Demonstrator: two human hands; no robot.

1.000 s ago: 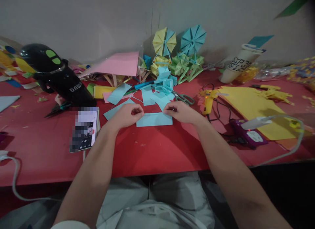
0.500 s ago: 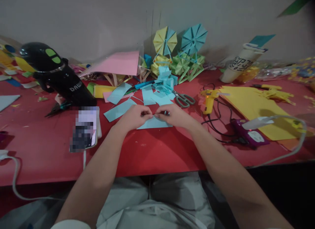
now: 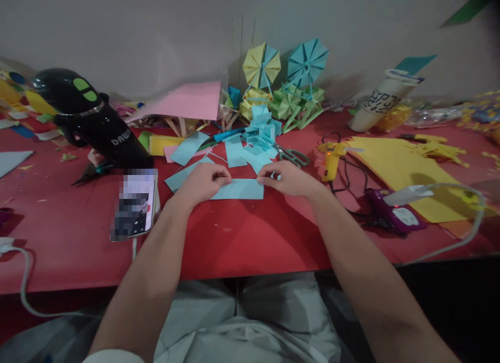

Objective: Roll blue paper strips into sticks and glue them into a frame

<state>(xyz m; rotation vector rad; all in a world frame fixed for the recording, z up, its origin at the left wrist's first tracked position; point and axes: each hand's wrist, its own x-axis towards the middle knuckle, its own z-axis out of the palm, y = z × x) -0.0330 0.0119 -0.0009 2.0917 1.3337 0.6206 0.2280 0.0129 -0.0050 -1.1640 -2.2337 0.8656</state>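
Observation:
A light blue paper strip (image 3: 242,189) lies lengthwise across the red table in front of me. My left hand (image 3: 207,180) has its fingers closed on the strip's upper edge, left of the middle. At the upper right corner, the thumb and finger of my right hand (image 3: 283,177) pinch the same strip. Behind my left hand lies another blue paper piece (image 3: 183,175), partly covered. Just beyond the hands are loose blue paper pieces (image 3: 235,152) and scissors (image 3: 294,157) with dark handles.
A yellow glue gun (image 3: 332,160) with a black cord and a purple device (image 3: 396,212) sit on the right beside yellow sheets (image 3: 422,180). On the left are a phone (image 3: 136,204) and a black bottle (image 3: 97,123). Folded paper wheels (image 3: 308,63) stand at the back.
My hands have moved apart along the strip's upper edge, the right one to its corner and the left one leftward. The strip has shifted slightly left.

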